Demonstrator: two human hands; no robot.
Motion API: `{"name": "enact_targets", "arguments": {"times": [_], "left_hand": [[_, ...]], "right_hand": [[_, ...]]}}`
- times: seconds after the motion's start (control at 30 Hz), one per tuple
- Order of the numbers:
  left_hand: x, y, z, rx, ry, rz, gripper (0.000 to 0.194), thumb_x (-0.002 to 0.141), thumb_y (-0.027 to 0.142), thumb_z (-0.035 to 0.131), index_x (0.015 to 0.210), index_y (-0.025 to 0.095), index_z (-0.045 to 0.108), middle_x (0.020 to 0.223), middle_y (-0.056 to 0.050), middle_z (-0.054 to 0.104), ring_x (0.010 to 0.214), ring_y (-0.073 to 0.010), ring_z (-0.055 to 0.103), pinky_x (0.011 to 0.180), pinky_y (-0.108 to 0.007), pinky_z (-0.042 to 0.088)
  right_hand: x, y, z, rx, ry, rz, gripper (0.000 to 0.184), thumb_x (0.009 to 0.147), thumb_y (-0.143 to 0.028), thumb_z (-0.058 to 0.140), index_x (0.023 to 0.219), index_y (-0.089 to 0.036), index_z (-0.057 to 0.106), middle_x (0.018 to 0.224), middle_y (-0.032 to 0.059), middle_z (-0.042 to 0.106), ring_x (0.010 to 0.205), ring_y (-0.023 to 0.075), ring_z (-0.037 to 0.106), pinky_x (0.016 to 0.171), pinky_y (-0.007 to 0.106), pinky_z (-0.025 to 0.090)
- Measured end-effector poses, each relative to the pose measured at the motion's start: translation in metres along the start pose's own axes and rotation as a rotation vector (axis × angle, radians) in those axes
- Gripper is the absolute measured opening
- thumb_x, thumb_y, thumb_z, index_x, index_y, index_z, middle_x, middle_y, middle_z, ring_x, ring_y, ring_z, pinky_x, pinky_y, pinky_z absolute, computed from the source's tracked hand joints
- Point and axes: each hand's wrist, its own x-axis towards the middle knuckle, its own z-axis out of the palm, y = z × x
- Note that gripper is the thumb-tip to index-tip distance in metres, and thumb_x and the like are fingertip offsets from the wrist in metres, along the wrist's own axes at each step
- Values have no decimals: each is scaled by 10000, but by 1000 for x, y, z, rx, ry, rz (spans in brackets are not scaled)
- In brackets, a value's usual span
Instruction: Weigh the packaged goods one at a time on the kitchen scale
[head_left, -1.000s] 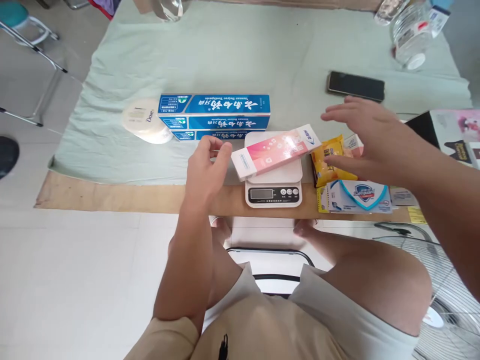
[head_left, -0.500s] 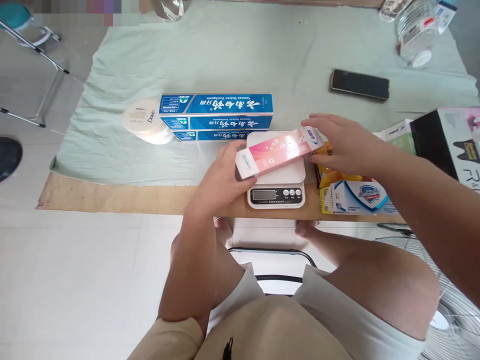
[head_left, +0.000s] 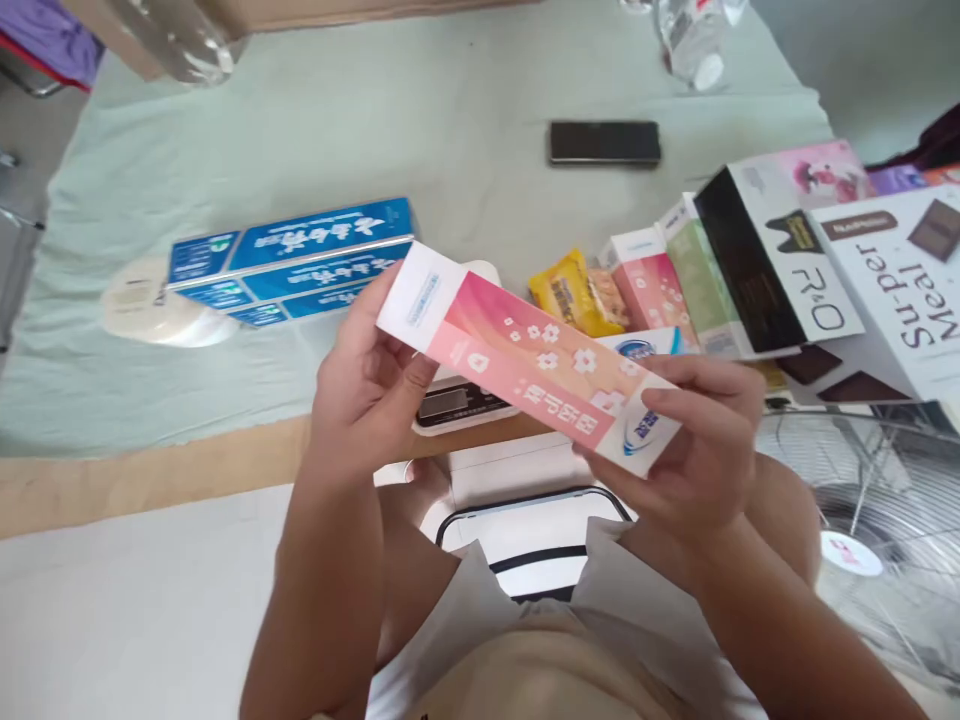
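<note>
A long pink and white toothpaste box (head_left: 525,355) is held up slantwise between both my hands. My left hand (head_left: 367,385) grips its upper left end, the thumb below and the fingers behind. The lower right end is in my right hand (head_left: 690,440), with fingers on the face and the thumb at the edge. Behind the box, partly hidden, a white digital kitchen scale (head_left: 454,405) sits at the table's front edge. To the left lie several blue toothpaste boxes (head_left: 300,260) in a stack, beside a white Dove container (head_left: 157,305).
On the right are a yellow snack packet (head_left: 574,295), another pink box (head_left: 652,280), a green and white box (head_left: 697,270), a black and white box (head_left: 780,260) and a Su-per Meal box (head_left: 900,290). A phone (head_left: 604,143) lies further back. A fan (head_left: 862,500) stands below.
Both hands have lifted the pink toothpaste box off the scale towards me and tilted it, its right end now lower. The camera view has shifted right.
</note>
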Motion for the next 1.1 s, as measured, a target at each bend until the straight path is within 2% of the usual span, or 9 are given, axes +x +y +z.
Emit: {"name": "enact_targets", "arguments": {"times": [0.13, 0.23, 0.33, 0.4, 0.53, 0.67, 0.8, 0.93, 1.1], "left_hand": [[26, 13, 42, -90, -20, 22, 477, 889, 526, 799, 1349, 428, 718, 1325, -9, 744, 1293, -333, 678, 1087, -521, 606], [65, 26, 77, -52, -52, 36, 396, 865, 531, 835, 1218, 358, 789, 1110, -12, 784, 1044, -285, 728, 911, -468, 627], [110, 37, 116, -49, -156, 35, 264, 860, 319, 870, 1106, 249, 807, 1004, -25, 778, 872, -210, 703, 803, -405, 596], [136, 39, 141, -160, -226, -18, 127, 906, 158, 769, 1029, 177, 792, 932, -42, 759, 814, -179, 686, 778, -372, 574], [163, 32, 176, -178, -273, -175, 82, 938, 80, 686, 964, 120, 753, 843, -28, 716, 757, -126, 663, 761, -301, 569], [169, 18, 187, -136, -341, -263, 119, 934, 73, 680, 943, 151, 770, 926, -35, 769, 806, -147, 714, 816, -326, 606], [171, 14, 190, -61, -358, -303, 133, 946, 112, 681, 871, 190, 757, 925, -36, 777, 859, -190, 758, 877, -364, 628], [177, 13, 191, -73, -361, -279, 125, 935, 88, 652, 891, 174, 732, 926, -31, 745, 867, -171, 739, 906, -381, 626], [168, 12, 177, 80, -202, -190, 212, 904, 164, 732, 1084, 262, 676, 1282, -31, 734, 1287, -228, 673, 1145, -422, 552]], "right_hand": [[-26, 13, 0, -26, 124, 88, 332, 902, -287, 721, 1131, -379, 499, 1109, 67, 475, 962, 250, 642, 787, 465, 646], [-31, 23, -5, 10, 201, 138, 340, 862, -199, 764, 1029, -332, 499, 1118, 46, 407, 990, 213, 607, 772, 396, 616], [-30, 33, -10, -3, 210, 220, 381, 845, -178, 787, 1072, -321, 517, 1147, 49, 384, 1026, 211, 591, 799, 386, 595], [-29, 40, -13, 5, 221, 270, 439, 835, -133, 757, 1148, -333, 524, 1180, 60, 404, 1073, 231, 597, 856, 413, 600], [-29, 53, -17, -31, 194, 330, 491, 856, -110, 724, 1243, -342, 532, 1225, 90, 452, 1119, 265, 621, 906, 451, 611], [-33, 60, -21, -136, 145, 349, 387, 885, -180, 763, 1189, -319, 566, 1231, 120, 516, 1104, 292, 659, 903, 481, 620], [-36, 62, -22, -177, 120, 358, 436, 893, -191, 753, 1268, -347, 593, 1310, 135, 578, 1145, 321, 679, 922, 498, 629], [-37, 62, -22, -161, 125, 366, 471, 888, -168, 730, 1303, -354, 608, 1340, 146, 595, 1187, 341, 671, 954, 528, 635], [-38, 60, -21, -154, 176, 341, 476, 866, -134, 731, 1272, -363, 634, 1335, 146, 583, 1199, 345, 661, 938, 519, 647]]}}
